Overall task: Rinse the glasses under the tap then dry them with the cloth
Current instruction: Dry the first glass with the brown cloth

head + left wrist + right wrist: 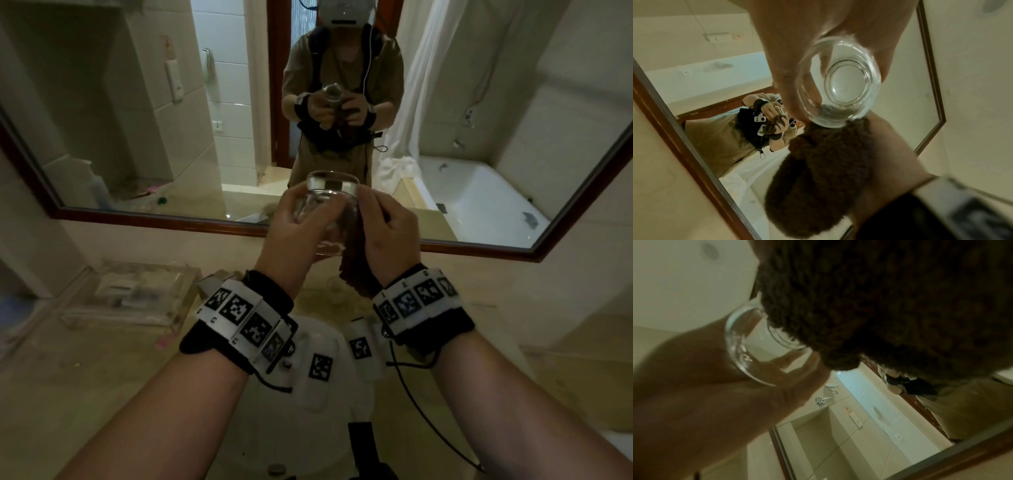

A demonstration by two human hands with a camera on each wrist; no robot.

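Dim, warm yellow-green cast throughout; brightest patch is the cool bluish tile reflected in the mirror (102, 113). Head view bows straight lines at the edges, and the counter clutter at left is soft. Wrist views are noisy: the left hand (694, 386) is a dark blur up close, the brown cloth (890, 305) nearly black, and the glass (840, 82) shows faint rim highlights.

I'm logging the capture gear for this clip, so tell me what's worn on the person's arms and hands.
Both forearms are bare, with no sleeves or gloves. Each wrist carries a black strap ringed with white square tiles printed with black-and-white markers: left band, right band. A thin black cable trails from the right band.
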